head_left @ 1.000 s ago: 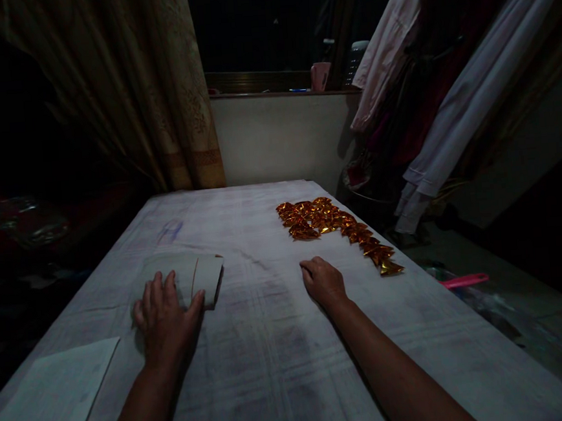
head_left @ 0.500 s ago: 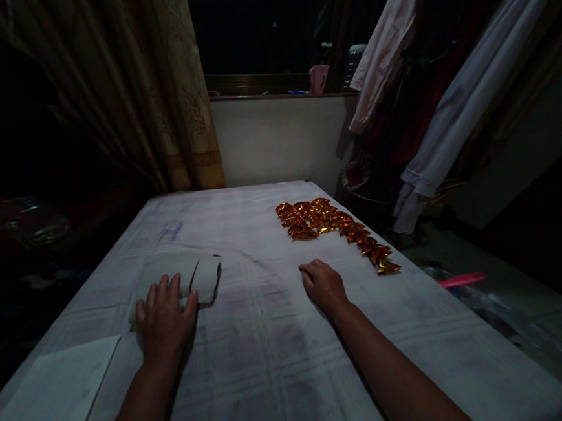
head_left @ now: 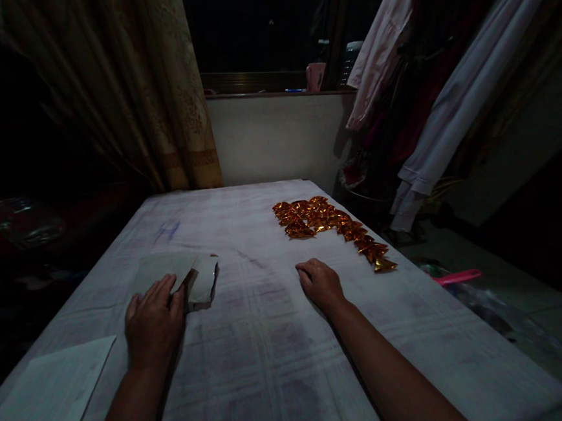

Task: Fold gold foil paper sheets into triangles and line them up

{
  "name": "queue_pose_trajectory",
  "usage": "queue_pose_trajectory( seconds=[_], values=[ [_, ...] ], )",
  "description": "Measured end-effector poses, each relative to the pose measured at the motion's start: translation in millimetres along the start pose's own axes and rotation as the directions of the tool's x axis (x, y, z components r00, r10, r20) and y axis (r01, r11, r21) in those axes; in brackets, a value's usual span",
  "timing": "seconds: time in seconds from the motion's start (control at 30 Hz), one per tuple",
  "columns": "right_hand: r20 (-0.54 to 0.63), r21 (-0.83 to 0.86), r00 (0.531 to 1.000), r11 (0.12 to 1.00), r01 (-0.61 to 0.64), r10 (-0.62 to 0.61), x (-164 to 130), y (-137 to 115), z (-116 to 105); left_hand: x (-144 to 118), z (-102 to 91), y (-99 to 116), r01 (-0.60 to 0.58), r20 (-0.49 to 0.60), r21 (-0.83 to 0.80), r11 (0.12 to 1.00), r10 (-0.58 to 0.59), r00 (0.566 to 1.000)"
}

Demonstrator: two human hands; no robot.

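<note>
My left hand (head_left: 154, 322) lies on the near edge of a small stack of pale paper sheets (head_left: 203, 278) on the cloth-covered table (head_left: 274, 367). Its thumb and fingers pinch the top sheet (head_left: 161, 266), which sits skewed to the left of the stack. To the right, my right hand (head_left: 320, 284) rests on the cloth with its fingers curled in and nothing in it. Beyond that hand, several folded gold foil pieces (head_left: 325, 220) lie in a band running toward the table's right edge.
A larger pale sheet (head_left: 43, 404) lies at the table's near left corner. A curtain (head_left: 155, 90) hangs at the back left and clothes (head_left: 427, 95) at the right. A pink object (head_left: 456, 277) lies on the floor to the right. The room is dim.
My left hand has drawn back toward me and closed its thumb in, dragging the top sheet leftward off the stack. My right hand has stayed in place.
</note>
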State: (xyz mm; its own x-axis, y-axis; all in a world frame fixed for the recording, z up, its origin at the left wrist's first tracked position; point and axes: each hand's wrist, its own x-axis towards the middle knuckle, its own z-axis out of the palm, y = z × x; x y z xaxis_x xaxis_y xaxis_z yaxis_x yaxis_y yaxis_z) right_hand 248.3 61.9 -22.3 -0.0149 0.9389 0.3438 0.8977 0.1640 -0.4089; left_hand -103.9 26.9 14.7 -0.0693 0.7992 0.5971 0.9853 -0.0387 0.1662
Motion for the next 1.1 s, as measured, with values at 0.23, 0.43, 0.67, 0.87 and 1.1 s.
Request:
queue_pose_trajectory(
  seconds=[0.23, 0.43, 0.67, 0.87, 1.1],
  values=[
    [-0.044, 0.151, 0.998, 0.987, 0.054, -0.047, -0.7, 0.3, 0.3, -17.0, -3.1, 46.3, -0.358, -0.062, -0.075, 0.931, 0.354, 0.933],
    [0.002, 0.308, 0.999, 0.951, 0.041, -0.043, -6.9, -9.9, 2.9, -43.3, 6.1, 95.5, -0.491, 0.046, -0.234, 0.839, 0.514, 0.857],
    [0.098, 0.359, 0.994, 0.933, 0.009, -0.047, -9.3, -17.4, 1.6, -52.0, 23.1, 96.6, -0.453, 0.233, -0.362, 0.815, 0.549, 0.802],
    [0.208, 0.2, 0.977, 0.98, 0.009, -0.052, -11.5, -36.4, -14.7, -50.4, 27.9, 81.9, -0.339, 0.356, -0.228, 0.913, 0.402, 0.844],
    [0.315, -0.001, 0.949, 1.0, -0.003, 0.003, -14.8, -56.6, -17.2, -52.3, 29.7, 85.0, -0.304, 0.447, -0.192, 0.933, 0.358, 0.82]
  ],
)
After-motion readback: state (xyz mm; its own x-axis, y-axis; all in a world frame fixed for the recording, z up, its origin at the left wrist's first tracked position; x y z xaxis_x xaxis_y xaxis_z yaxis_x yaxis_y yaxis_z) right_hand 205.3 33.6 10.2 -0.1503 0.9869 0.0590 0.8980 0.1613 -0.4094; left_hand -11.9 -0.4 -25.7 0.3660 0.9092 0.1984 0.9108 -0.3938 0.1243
